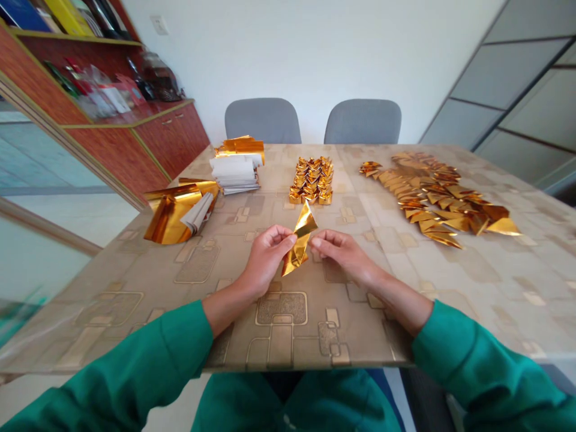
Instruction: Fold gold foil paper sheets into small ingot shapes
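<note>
The table (pixel 486 282) in front of you has a brown and beige surface patterned with overlapping, rounded rectangles, and its near edge runs straight across before you. By its left edge you have a curling pile of gold sheets (pixel 168 219) with some pale paper showing, and nearer the far left corner a stack of white and gold paper (pixel 234 174). Toward the middle of the far edge sits a compact block of folded gold pieces (pixel 310 180) in rows, while a looser spread of pointed gold pieces (pixel 441 198) fans out toward the right edge.
</note>
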`<action>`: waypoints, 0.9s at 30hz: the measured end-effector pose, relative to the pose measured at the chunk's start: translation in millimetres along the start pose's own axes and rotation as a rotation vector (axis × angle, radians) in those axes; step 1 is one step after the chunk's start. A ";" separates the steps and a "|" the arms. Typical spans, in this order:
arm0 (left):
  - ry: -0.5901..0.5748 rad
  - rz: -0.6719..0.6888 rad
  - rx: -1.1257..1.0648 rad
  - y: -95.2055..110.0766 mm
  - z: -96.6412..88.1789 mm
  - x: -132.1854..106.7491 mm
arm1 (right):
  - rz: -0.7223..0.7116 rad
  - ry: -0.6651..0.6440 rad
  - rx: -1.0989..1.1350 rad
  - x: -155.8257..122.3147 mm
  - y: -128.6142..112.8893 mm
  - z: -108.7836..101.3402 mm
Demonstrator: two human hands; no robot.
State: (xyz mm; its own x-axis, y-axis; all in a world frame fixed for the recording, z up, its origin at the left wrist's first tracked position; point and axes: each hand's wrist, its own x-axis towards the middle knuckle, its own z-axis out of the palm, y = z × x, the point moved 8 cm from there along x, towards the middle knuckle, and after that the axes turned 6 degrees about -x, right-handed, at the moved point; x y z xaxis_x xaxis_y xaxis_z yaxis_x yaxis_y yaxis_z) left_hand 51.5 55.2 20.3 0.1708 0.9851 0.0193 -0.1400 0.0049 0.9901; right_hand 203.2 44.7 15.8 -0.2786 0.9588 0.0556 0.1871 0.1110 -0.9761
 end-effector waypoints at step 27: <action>-0.006 -0.473 -0.548 -38.0 2.7 -16.7 | -0.760 0.090 -0.787 -23.1 -58.2 13.0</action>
State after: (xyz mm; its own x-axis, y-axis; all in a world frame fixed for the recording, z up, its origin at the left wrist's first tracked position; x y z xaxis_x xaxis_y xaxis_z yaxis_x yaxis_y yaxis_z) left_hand 56.7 38.0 -17.2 0.3396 0.8551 -0.3917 -0.5183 0.5177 0.6807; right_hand 186.5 12.7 68.6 -0.5116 0.5819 0.6322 0.5535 0.7859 -0.2755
